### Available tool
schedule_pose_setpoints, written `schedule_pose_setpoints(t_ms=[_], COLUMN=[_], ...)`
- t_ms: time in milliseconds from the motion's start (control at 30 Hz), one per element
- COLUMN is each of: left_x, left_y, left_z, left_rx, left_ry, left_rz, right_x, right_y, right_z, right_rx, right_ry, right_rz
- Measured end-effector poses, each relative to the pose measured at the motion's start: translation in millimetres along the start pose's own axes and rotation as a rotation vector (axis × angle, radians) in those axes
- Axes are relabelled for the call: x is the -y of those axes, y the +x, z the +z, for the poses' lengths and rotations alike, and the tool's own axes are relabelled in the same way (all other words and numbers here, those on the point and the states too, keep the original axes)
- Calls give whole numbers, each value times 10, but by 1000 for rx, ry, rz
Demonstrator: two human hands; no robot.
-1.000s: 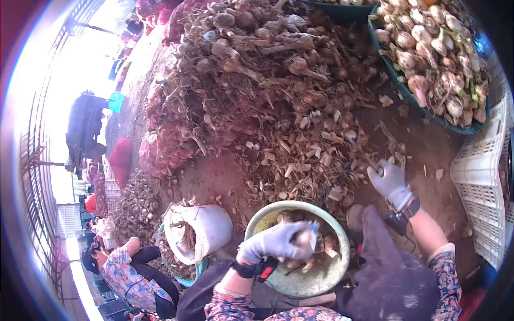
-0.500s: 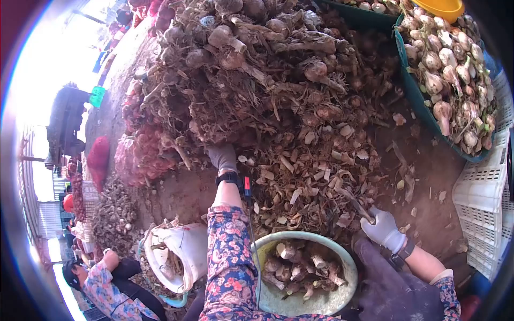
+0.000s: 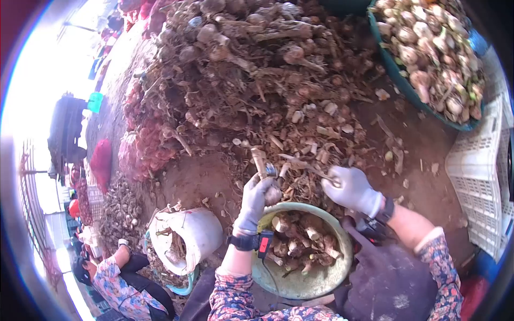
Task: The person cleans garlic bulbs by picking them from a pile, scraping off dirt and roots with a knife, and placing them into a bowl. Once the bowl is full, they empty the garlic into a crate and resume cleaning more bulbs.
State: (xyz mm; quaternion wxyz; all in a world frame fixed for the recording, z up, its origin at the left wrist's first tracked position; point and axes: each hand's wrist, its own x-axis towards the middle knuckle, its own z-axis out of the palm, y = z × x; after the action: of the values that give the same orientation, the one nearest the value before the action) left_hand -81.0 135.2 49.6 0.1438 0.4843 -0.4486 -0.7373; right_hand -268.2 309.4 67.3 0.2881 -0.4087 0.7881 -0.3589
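Observation:
Above the rim of a pale green basin (image 3: 342, 235), my gloved left hand (image 3: 255, 199) is closed round a garlic bulb (image 3: 272, 195) with a thick stalk. To its right my gloved right hand (image 3: 350, 188) is closed on the handle of a thin tool (image 3: 305, 165), which points left toward the stalk. Trimmed garlic (image 3: 300, 243) lies in the basin. Beyond both hands rises a large heap of dry garlic with stalks (image 3: 257, 69), with cut stalks and scraps along its near side.
A white bucket (image 3: 206, 232) with stalks stands left of the basin. At lower left a person (image 3: 115, 283) sits. A green tub (image 3: 393, 75) of garlic is at upper right, beside white crates (image 3: 474, 171). Red net bags (image 3: 142, 152) lie left of the heap.
My left hand has come back from the heap toward the basin, now with a garlic bulb. My right hand has moved up and left with the tool. The view has shifted slightly.

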Motion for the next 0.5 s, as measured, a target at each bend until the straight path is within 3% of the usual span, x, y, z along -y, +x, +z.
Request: schedule_pose_setpoints(t_ms=[67, 133, 167, 200, 267, 300, 333, 367, 400, 433, 467, 500], left_x=[-31, -48, 157, 48, -241, -197, -251, -235, -210, -196, -154, -79], left_y=[-164, -261, -202, -281, -548, -537, -609, -602, -621, -643, -676, -694], left_z=[75, 204, 31, 147, 483, 494, 541, 572, 626, 671, 742, 837], left_rx=[143, 74, 161, 124, 47, -30, -38, -79, -115, -83, 43, 79], left_ry=[432, 1141, 1299, 1210, 1020, 1261, 1249, 1092, 934, 805, 403, 259], left_rz=[-30, 290, 912, 739, 395, 393, 485, 485, 466, 413, 316, 315], right_x=[220, 523, 679, 753, 527, 145, -260, -471, -449, -448, -445, -643], right_y=[118, 143, 122, 101, 131, 277, 281, 194, 106, 64, -12, -19], right_z=[-50, -167, -264, -349, -176, -70, -46, -39, -106, -105, -134, 73], right_rx=[16, -49, -64, -25, 111, 283, 305, 170, 0, -7, -29, 58], right_ry=[14, 48, 92, 90, -58, -281, -316, -312, -232, -82, 67, 510], right_rz=[-124, -318, -456, -591, -285, -55, 69, 141, 164, 201, 254, 374])
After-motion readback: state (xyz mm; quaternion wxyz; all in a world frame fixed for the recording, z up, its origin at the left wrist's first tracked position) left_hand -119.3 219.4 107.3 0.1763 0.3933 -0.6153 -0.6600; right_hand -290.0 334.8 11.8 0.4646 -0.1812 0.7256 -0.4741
